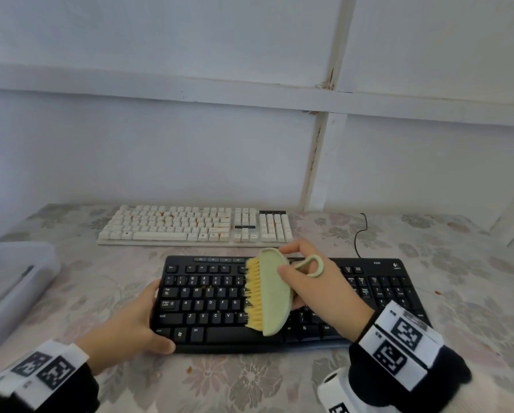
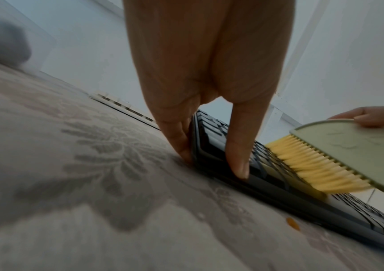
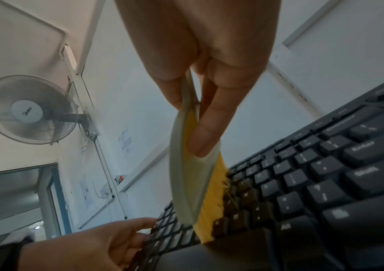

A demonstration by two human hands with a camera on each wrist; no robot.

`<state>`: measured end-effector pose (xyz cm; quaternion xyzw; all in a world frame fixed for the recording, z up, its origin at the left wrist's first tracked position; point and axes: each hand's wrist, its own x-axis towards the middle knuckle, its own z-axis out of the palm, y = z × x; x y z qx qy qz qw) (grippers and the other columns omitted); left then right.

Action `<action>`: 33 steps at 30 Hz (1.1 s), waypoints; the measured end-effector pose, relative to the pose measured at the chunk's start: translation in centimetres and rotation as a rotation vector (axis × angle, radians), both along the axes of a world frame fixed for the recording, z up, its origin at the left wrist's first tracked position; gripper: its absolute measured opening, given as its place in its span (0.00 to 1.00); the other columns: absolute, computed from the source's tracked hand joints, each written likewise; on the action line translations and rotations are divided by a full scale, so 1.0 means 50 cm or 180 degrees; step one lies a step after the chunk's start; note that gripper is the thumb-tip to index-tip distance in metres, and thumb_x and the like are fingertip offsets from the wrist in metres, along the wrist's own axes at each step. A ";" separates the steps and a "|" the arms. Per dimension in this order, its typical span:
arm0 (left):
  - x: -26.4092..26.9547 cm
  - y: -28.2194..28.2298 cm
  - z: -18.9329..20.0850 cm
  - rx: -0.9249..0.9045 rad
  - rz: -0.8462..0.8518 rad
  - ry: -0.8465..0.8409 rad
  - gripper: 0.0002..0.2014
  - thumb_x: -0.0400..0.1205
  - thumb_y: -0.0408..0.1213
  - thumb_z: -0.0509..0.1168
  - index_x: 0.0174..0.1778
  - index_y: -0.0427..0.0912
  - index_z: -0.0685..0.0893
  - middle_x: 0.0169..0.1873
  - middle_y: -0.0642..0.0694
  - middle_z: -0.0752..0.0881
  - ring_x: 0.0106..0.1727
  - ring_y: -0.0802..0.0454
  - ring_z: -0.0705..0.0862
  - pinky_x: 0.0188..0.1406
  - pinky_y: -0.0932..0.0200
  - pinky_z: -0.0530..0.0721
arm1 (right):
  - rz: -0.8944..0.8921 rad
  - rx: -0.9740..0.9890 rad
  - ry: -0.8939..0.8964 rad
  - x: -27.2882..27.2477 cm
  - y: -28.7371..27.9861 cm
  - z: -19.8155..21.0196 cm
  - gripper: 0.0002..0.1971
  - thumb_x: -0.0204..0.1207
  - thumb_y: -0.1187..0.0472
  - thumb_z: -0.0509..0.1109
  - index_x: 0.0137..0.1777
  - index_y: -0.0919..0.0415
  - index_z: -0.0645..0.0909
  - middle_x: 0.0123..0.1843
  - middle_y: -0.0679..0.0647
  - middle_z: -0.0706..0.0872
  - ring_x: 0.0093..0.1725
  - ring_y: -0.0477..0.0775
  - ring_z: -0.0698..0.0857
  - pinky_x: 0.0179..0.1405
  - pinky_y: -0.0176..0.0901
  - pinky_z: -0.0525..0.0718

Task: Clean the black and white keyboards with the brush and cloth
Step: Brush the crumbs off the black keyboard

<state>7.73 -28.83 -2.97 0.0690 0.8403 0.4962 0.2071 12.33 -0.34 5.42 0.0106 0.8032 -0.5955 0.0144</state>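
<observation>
The black keyboard (image 1: pixel 208 305) lies near me on the floral tablecloth, with a few orange crumbs among its left keys. My left hand (image 1: pixel 156 318) holds its left end, thumb on the front edge and fingers at the side. My right hand (image 1: pixel 290 275) grips a pale green brush (image 1: pixel 272 293) with a loop handle. Its yellow bristles (image 1: pixel 254 293) point left and touch the middle keys. In the left wrist view the brush (image 2: pixel 353 155) leans over the black keyboard (image 2: pixel 360 210). The right wrist view shows the bristles (image 3: pixel 212 210) on the keys. The white keyboard (image 1: pixel 190 225) lies behind, with orange specks on it. No cloth shows.
A translucent plastic bin (image 1: pixel 14 281) stands at the left table edge with something dark inside. A black cable (image 1: pixel 358 234) runs from the black keyboard toward the wall. Loose crumbs (image 1: pixel 436 292) lie on the tablecloth (image 1: pixel 249 383). The white wall rises close behind the white keyboard.
</observation>
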 end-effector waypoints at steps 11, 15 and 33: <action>0.000 0.001 0.001 -0.0051 0.0014 0.0015 0.48 0.51 0.32 0.78 0.62 0.72 0.66 0.59 0.56 0.85 0.61 0.56 0.83 0.67 0.46 0.79 | 0.0329 0.0126 -0.0216 0.008 0.002 0.028 0.06 0.79 0.67 0.65 0.54 0.61 0.79 0.43 0.59 0.88 0.34 0.48 0.89 0.28 0.40 0.86; 0.001 0.000 0.001 -0.0069 0.0027 0.0022 0.48 0.51 0.33 0.78 0.62 0.72 0.66 0.58 0.56 0.85 0.61 0.56 0.83 0.67 0.46 0.79 | -0.0138 -0.0196 0.0270 -0.018 -0.010 0.022 0.07 0.81 0.65 0.64 0.56 0.55 0.76 0.44 0.56 0.89 0.38 0.46 0.90 0.32 0.41 0.89; 0.002 0.002 0.002 -0.0070 0.0034 0.0053 0.46 0.53 0.30 0.77 0.62 0.68 0.66 0.57 0.56 0.85 0.59 0.57 0.84 0.64 0.49 0.81 | -0.0111 -0.0259 0.0288 -0.019 -0.018 0.026 0.06 0.81 0.65 0.64 0.55 0.56 0.77 0.46 0.57 0.89 0.38 0.44 0.90 0.31 0.38 0.88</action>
